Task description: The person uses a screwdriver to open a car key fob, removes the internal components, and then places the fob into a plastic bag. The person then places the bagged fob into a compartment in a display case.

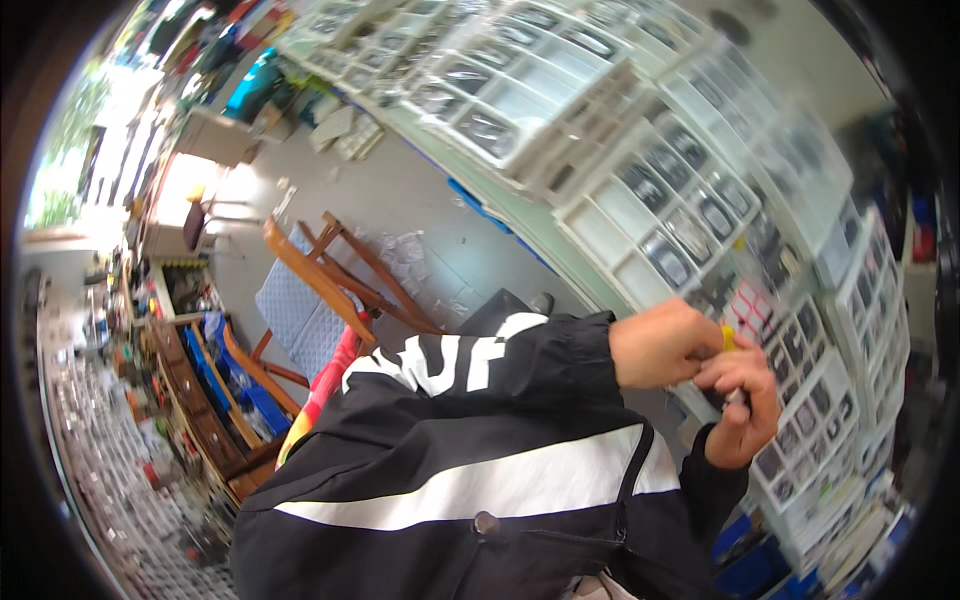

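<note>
My left hand (664,343) reaches in from the left in a black sleeve with white lettering, its fingers curled. Against it is my right hand (742,401), also with bent fingers. A small yellow piece (727,337) shows between the two hands at the left fingertips. Between the right thumb and fingers is a small metallic piece (738,396); whether it joins the yellow one is hidden. Just beyond the hands stand a white compartment tray (592,217) with dark items in clear wrapping and a blurred card with a red grid (748,309).
More divided trays (517,82) and clear-lidded boxes (799,161) crowd the pale green bench (551,225). A wooden chair (315,270) with a blue quilted cushion (292,300) stands on the grey floor (442,247) among plastic scraps. Brown wooden drawers (199,420) line the left.
</note>
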### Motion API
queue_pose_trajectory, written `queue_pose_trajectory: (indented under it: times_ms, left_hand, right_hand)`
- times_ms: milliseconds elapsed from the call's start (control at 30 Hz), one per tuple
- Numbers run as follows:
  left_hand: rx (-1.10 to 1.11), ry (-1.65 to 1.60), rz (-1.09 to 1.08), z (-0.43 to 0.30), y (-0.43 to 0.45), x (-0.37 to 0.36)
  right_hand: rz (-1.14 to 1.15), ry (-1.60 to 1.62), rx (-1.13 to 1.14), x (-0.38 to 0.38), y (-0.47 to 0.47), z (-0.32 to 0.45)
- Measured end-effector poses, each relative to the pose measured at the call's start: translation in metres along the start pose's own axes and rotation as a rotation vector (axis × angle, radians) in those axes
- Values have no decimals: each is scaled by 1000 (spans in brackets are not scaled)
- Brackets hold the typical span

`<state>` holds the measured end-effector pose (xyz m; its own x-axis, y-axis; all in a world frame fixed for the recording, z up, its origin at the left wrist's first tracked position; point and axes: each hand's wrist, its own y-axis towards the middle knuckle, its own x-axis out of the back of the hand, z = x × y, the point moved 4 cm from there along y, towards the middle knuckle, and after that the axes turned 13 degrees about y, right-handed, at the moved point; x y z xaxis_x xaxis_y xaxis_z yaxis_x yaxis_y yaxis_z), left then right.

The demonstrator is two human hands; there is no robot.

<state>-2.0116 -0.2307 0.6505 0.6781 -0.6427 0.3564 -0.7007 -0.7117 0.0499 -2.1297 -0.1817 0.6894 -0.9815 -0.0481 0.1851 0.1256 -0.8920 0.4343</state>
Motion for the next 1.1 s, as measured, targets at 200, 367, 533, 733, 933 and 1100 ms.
queue_pose_trajectory:
  times_ms: [200,367,533,733,933,1100]
  left_hand:
    - [232,-228,188,21,-22,16]
    - [116,-756,157,42,-39,45]
    - [-4,-1102,167,58,-63,105]
    - [-279,-548,-197,71,-90,221]
    - [-225,-859,-155,91,-102,275]
    - [-207,-1172,-148,102,-103,286]
  right_hand:
    - [326,-32,95,-36,24,9]
    - [221,-167,102,-72,45,11]
    - [-40,-235,50,-128,91,2]
    - [-93,-225,-20,-209,154,-2]
    - [-67,-194,17,-258,193,-1]
    - [-66,-115,-188,-272,208,-15]
